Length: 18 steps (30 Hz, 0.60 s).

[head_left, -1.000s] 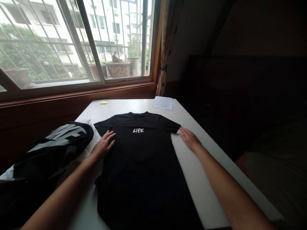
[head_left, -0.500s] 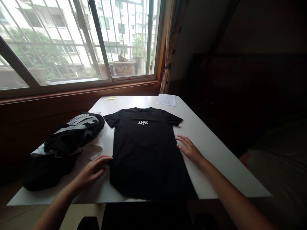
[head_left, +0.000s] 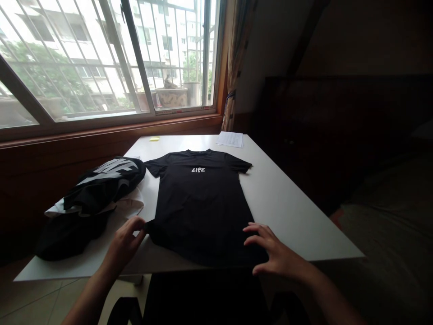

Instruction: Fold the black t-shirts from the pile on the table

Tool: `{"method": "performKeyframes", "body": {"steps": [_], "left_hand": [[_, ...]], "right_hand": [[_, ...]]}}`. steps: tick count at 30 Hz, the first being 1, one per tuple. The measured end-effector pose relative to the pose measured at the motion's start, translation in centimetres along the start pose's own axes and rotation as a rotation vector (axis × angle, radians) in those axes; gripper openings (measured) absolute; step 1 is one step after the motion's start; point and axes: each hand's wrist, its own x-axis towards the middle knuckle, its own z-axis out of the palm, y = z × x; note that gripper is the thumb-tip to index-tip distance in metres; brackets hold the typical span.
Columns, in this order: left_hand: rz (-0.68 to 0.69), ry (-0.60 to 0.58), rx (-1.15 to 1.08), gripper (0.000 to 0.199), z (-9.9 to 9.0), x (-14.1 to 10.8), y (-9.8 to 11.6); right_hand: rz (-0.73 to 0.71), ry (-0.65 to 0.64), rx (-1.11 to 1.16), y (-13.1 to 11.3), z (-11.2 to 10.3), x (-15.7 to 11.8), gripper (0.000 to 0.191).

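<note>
A black T-shirt (head_left: 199, 203) lies spread on the white table (head_left: 287, 212), its neckline toward the far side and a small white print on its upper part. My left hand (head_left: 126, 237) pinches the shirt's left side near the bottom hem, drawing that corner outward. Over the lower right side of the shirt is my right hand (head_left: 274, 250), fingers apart and curved, thumb toward the hem; I see no cloth held in it.
A heap of black and white clothes (head_left: 98, 185) sits on the table's left side. Papers (head_left: 230, 139) and a yellow note (head_left: 154, 139) lie at the far edge. Beyond is a barred window (head_left: 176, 58). A dark chair is below the near edge.
My left hand has gone from resting by the shirt's side to pinching its edge and pulling it leftward. My right hand has moved nearer, down the right side toward the hem.
</note>
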Motion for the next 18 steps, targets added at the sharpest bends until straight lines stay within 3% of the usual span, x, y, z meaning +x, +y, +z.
{"method": "performKeyframes", "body": {"steps": [4,8,12,18], "left_hand": [[-0.309,0.105,0.033,0.024,-1.0,-1.1,2.0],[-0.516,0.046,-0.063,0.028,-1.6,-2.6,3.8],[-0.580,0.038,-0.031,0.026,-2.3,-4.3,4.5],[-0.432,0.136,0.189,0.031,-3.4,-6.2,4.1]], "right_hand": [[-0.040,0.061,-0.045,-0.2,0.8,-0.6,0.043],[-0.080,0.102,-0.072,-0.3,1.0,-0.8,0.025],[-0.121,0.140,-0.085,-0.7,0.4,-1.1,0.010],[-0.222,0.432,-0.090,-1.5,-0.2,-1.6,0.023]]}}
